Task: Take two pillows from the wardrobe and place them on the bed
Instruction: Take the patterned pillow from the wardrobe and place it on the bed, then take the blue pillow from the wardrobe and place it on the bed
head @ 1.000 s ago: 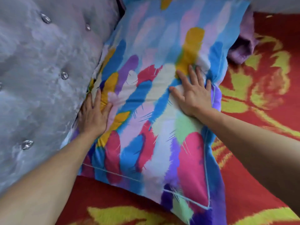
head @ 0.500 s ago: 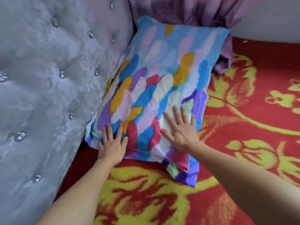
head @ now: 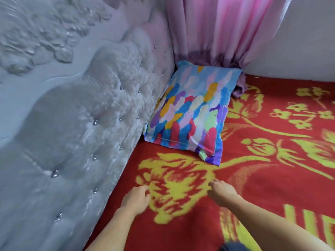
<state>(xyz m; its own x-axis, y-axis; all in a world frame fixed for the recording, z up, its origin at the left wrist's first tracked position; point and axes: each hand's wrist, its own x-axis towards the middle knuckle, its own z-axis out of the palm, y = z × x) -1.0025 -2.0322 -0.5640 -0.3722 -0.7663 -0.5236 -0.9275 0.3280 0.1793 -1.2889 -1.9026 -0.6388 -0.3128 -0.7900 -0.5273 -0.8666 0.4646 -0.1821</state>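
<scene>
A pillow (head: pixel 192 113) in a blue case with many-coloured feather shapes lies on the bed, leaning against the headboard in the far corner. The bed is covered by a red blanket (head: pixel 268 178) with yellow flower patterns. My left hand (head: pixel 136 198) and my right hand (head: pixel 222 192) hover low over the blanket, well short of the pillow and apart from it. Both hands hold nothing; their fingers are curled loosely and blurred. No second pillow is in view.
A grey tufted velvet headboard (head: pixel 87 124) with crystal buttons runs along the left. A pink curtain (head: pixel 217 33) hangs behind the pillow, its hem bunched on the bed. A pale wall (head: pixel 304 42) bounds the far right side.
Both hands have left the pillow and drawn back toward me over the blanket. The view has pulled away, so the pillow now lies farther off, resting where it was pressed.
</scene>
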